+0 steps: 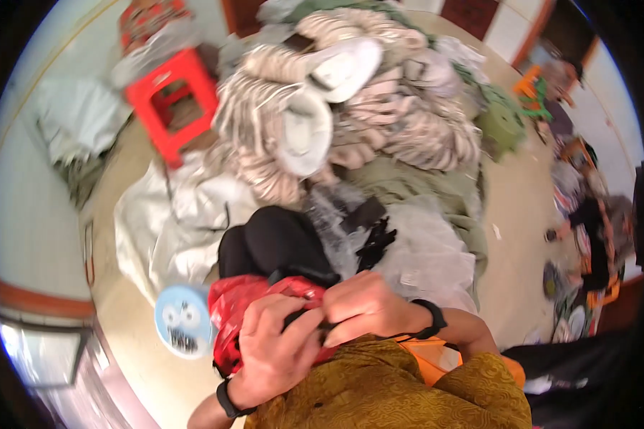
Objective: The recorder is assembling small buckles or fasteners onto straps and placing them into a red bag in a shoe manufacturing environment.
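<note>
Both my hands meet over my lap, above a red plastic bag. My left hand has its fingers curled around a small black piece that looks like cloth or a strap; its exact kind is blurred. Close against it, my right hand is closed in a pinch, with its fingertips at the same black piece. More black material lies on the bag just beyond the hands. Black strips lie on clear plastic past my knees.
Ahead are stacks of pale, nested, hat-like pieces beside olive cloth. A red stool stands at the far left. White sheeting and a light-blue round tub are nearer. People sit along the right.
</note>
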A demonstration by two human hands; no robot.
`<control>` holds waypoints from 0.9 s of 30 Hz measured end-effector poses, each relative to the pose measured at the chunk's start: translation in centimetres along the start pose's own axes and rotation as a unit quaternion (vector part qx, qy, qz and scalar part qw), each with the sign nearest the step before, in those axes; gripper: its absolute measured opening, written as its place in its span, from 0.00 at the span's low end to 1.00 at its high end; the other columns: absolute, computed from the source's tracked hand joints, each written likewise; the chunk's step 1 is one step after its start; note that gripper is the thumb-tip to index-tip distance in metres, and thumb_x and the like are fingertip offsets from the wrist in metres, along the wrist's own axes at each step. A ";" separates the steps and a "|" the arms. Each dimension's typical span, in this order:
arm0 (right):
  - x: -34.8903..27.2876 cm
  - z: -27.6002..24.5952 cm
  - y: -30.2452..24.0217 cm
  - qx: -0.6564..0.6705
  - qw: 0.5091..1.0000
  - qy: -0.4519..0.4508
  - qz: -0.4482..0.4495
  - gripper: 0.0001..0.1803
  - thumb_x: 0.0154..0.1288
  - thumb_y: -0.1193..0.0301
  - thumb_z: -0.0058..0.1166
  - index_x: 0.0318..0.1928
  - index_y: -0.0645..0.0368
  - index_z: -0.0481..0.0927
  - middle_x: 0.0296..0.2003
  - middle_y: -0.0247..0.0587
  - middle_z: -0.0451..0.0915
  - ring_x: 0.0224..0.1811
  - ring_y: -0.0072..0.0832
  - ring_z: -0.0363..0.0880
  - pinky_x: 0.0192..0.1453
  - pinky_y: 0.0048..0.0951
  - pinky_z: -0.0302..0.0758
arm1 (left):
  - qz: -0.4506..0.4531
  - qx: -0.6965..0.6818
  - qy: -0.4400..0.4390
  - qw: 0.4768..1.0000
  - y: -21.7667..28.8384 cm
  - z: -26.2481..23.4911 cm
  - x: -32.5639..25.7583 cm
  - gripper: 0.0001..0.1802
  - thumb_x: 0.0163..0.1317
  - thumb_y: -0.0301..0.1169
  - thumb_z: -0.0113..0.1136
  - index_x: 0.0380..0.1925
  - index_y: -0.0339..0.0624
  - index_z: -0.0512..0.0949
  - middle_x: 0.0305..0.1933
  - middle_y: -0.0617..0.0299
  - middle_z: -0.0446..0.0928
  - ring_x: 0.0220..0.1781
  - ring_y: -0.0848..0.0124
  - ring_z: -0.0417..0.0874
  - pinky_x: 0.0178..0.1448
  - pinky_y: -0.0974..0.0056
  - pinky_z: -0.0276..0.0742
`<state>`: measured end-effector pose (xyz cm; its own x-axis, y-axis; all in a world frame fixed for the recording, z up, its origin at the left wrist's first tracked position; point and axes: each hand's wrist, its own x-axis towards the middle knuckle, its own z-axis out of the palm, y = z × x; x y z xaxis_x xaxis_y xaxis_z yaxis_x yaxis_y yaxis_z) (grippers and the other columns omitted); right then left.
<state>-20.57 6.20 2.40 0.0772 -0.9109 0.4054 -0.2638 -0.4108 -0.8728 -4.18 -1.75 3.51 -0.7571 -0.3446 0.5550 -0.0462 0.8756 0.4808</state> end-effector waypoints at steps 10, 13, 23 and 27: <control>3.6 1.5 0.7 0.033 0.998 -0.050 0.006 0.13 0.40 0.71 0.64 0.18 0.64 0.71 0.22 0.39 0.74 0.24 0.32 0.74 0.24 0.26 0.68 | -0.144 -0.147 0.075 0.976 -1.5 -1.8 -1.9 0.17 0.38 0.17 0.58 0.33 0.39 0.77 0.28 0.59 0.70 0.28 0.66 0.73 0.29 0.67 0.70; 4.1 1.5 0.7 -0.017 0.998 -0.058 -0.016 0.13 0.41 0.71 0.64 0.18 0.64 0.71 0.22 0.39 0.74 0.24 0.31 0.74 0.24 0.25 0.68 | -0.129 -0.109 0.085 0.982 -2.0 -1.9 -2.1 0.16 0.42 0.18 0.59 0.35 0.39 0.75 0.28 0.59 0.70 0.26 0.65 0.73 0.27 0.65 0.71; 4.7 2.1 0.3 -0.044 0.997 -0.068 -0.017 0.15 0.39 0.70 0.65 0.17 0.64 0.71 0.23 0.40 0.75 0.22 0.31 0.74 0.23 0.24 0.68 | -0.163 -0.261 0.080 0.948 -2.6 -2.3 -3.0 0.18 0.46 0.16 0.56 0.40 0.37 0.72 0.25 0.56 0.70 0.21 0.66 0.73 0.25 0.67 0.70; 4.7 2.0 0.3 -0.034 0.997 -0.063 -0.001 0.15 0.40 0.71 0.65 0.17 0.65 0.70 0.23 0.42 0.75 0.22 0.33 0.74 0.24 0.25 0.68 | -0.162 -0.278 0.089 0.943 -2.9 -1.8 -3.5 0.17 0.47 0.16 0.54 0.40 0.36 0.71 0.26 0.55 0.71 0.22 0.65 0.74 0.27 0.66 0.71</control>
<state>-18.33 1.72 3.51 0.1977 -0.9093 0.3662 -0.3273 -0.4133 -0.8497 -0.21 -3.71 1.34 -0.6377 -0.6587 0.3993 0.1298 0.4191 0.8986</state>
